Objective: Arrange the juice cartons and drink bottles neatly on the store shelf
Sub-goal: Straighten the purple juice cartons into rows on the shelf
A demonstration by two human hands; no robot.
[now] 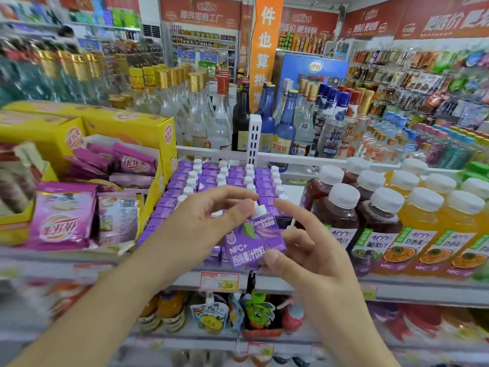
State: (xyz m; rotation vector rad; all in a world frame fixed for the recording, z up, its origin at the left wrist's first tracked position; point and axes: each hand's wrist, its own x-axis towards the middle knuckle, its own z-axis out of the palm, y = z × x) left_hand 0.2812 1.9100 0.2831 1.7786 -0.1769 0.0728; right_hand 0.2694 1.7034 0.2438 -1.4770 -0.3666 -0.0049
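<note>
My right hand has its grip clamped on a purple juice carton, thumb pressed on the lower front corner and fingers curled behind it. My left hand pinches the same carton at the top, thumb lying by its white cap, the other fingers spread loose above. The carton is tilted, lifted just in front of the shelf, over the front edge of the rows of matching purple cartons that stand packed with white caps up. Just right of those rows stand dark grape juice bottles, and beyond them orange juice bottles, all white-capped. To the left sits a yellow display box holding pink sachets. Behind the shelf stand glass liquor bottles. A price tag hangs on the shelf edge below the carton, with pouch drinks on the tier beneath
</note>
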